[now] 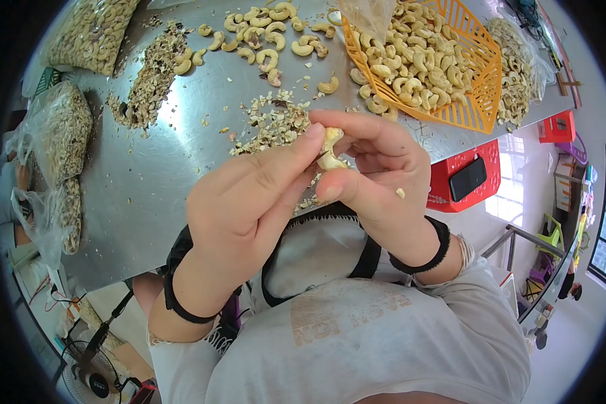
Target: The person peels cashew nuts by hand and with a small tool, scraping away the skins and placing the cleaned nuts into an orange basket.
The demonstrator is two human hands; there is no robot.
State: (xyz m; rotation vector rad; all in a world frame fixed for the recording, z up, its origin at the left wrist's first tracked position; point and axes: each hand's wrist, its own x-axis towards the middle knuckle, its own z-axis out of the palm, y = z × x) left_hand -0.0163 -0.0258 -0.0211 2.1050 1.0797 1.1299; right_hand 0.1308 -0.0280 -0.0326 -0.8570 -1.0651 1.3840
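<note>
My left hand [249, 192] and my right hand [387, 178] meet near the table's front edge, both closed on one pale cashew [331, 149]. Thumbs and forefingers pinch it from both sides. A small crumb sticks to my right palm. Just behind my hands lies a heap of cashew bits [276, 121] on the metal table [202, 155]. Whole cashews [269, 57] are scattered farther back. An orange basket [475, 101] full of cashews [421, 60] stands at the back right.
Bags of cashews [91, 30] and of bits [67, 128] line the left side. A brown heap of fragments [151, 77] lies back left. More cashews [512, 74] are right of the basket. A phone [468, 180] rests on a red stool [444, 185].
</note>
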